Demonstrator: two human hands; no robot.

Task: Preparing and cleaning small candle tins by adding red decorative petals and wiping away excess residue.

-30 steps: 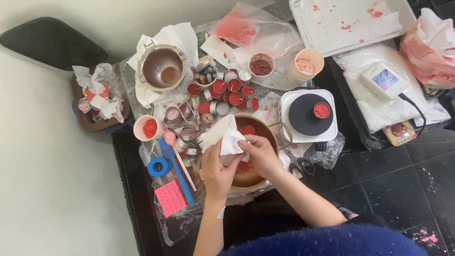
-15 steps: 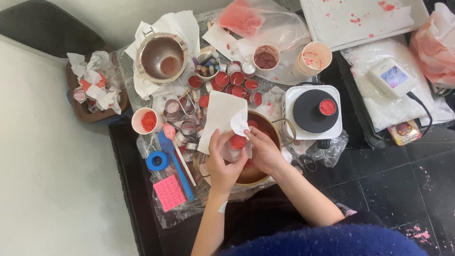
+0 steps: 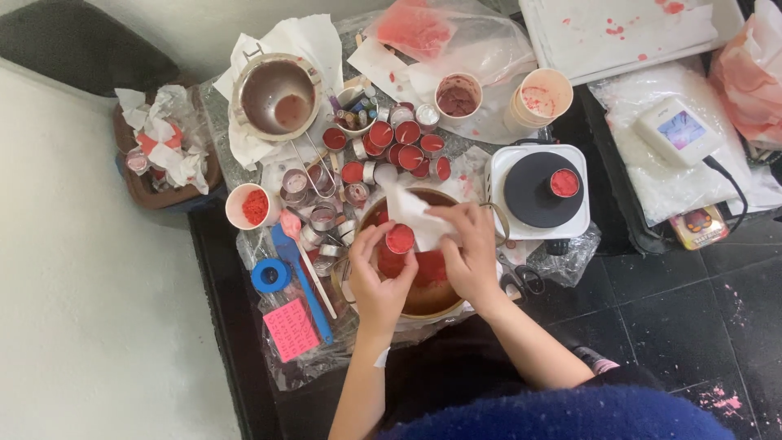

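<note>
My left hand (image 3: 376, 281) holds a small round tin of red wax (image 3: 400, 239) over a brown bowl (image 3: 432, 303) that has red wax in it. My right hand (image 3: 470, 248) presses a white paper tissue (image 3: 407, 208) against the tin's side. Behind the bowl lies a cluster of several more small tins filled with red wax (image 3: 403, 147). To the left of the bowl sit several empty metal tins (image 3: 314, 216).
A white hot plate (image 3: 539, 191) carries one red tin (image 3: 564, 182) at the right. A metal melting pot (image 3: 275, 96) stands at the back left. A cup of red flakes (image 3: 253, 206), blue tape roll (image 3: 270, 275), pink pad (image 3: 291, 329), scissors (image 3: 521, 281) and a white scale (image 3: 678, 130) lie around.
The tissue has shifted from my left side to the right side of the tin, and my right hand now holds it there. Both hands stay over the bowl.
</note>
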